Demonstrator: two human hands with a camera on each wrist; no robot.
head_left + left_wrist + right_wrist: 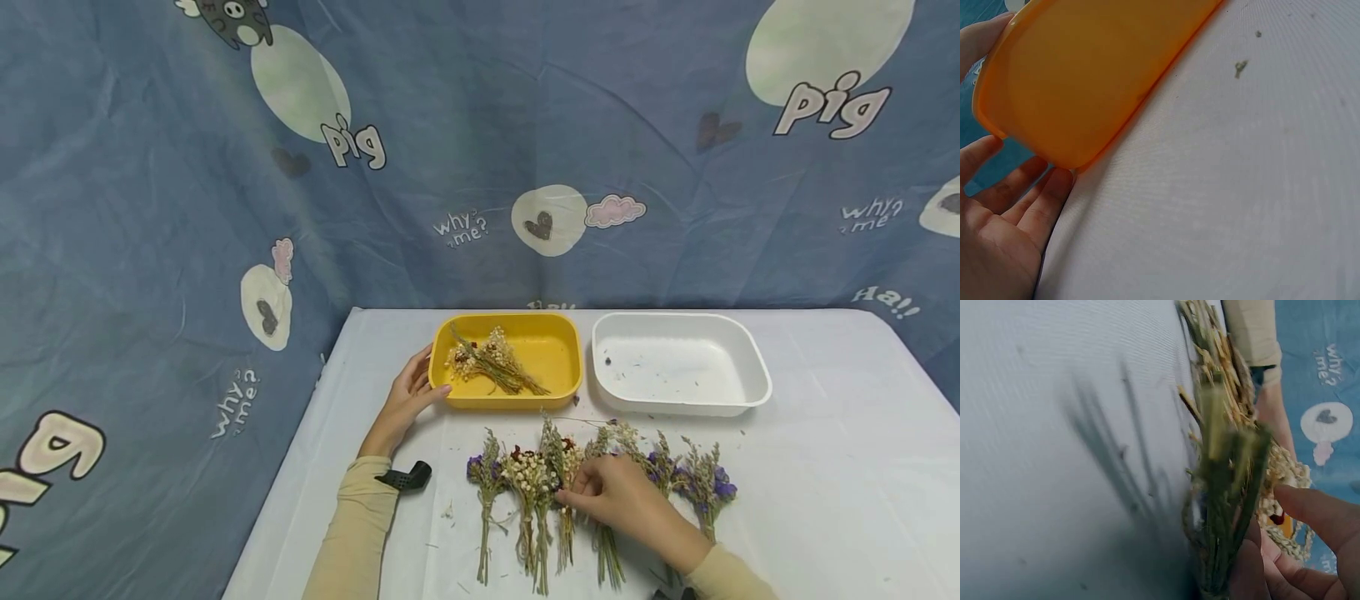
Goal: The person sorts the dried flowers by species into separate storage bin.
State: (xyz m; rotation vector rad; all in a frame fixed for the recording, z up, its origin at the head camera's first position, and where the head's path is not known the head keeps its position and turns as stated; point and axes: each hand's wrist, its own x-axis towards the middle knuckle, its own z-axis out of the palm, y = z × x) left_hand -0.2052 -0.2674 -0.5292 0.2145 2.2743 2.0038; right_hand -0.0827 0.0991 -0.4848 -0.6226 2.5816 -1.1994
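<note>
In the head view, my left hand (408, 396) holds the left end of a yellow tray (555, 400), thumb at its front and fingers at its side. The left wrist view shows the fingertips (1054, 184) against the tray's outer wall. Inside the tray lie dried flowers (491, 362) with cream heads. My right hand (618, 496) pinches a dried flower bundle (566, 533) with cream and dark red heads, in the middle of a row of bundles. In the right wrist view, its thumb (1316, 509) touches the cream heads, while blurred green stems (1222, 487) partly hide the fingers.
A white tray (678, 404), with small bits inside, stands right of the yellow one. Purple-flowered bundles lie at the row's left end (486, 475) and right end (705, 487). Between them lie a cream bundle (527, 475) and a green one (551, 450). Plant crumbs dot the white tabletop (832, 467).
</note>
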